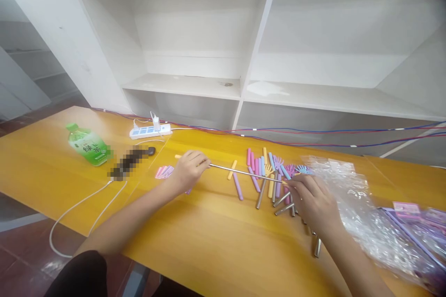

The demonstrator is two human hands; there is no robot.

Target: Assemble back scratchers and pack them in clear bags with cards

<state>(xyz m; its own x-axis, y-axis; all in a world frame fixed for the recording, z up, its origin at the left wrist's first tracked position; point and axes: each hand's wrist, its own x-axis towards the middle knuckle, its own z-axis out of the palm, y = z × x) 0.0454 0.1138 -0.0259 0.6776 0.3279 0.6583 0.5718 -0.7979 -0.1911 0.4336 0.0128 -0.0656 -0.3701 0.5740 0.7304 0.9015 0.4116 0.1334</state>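
A telescopic back scratcher (240,172) with a thin metal rod is stretched out between my hands above the table. My left hand (190,169) is closed around its yellow handle end, part of which pokes out past the fingers. At the other end, my right hand (315,202) pinches the tip, where a bit of yellow shows. Below the rod lie loose pink, purple, blue and yellow handle tubes (237,186). Metal-rod scratchers with colored hand-shaped heads (278,162) are piled near my right hand, which partly hides them. Small printed cards (163,172) lie beside my left wrist.
Clear plastic bags (369,222) are heaped at the right, near a purple-edged pouch (404,227) with pink cards. At the left are a green tea bottle (88,145), a blurred-out dark item (130,162) with white cables and a power strip (149,131). Shelves (188,86) stand behind the table.
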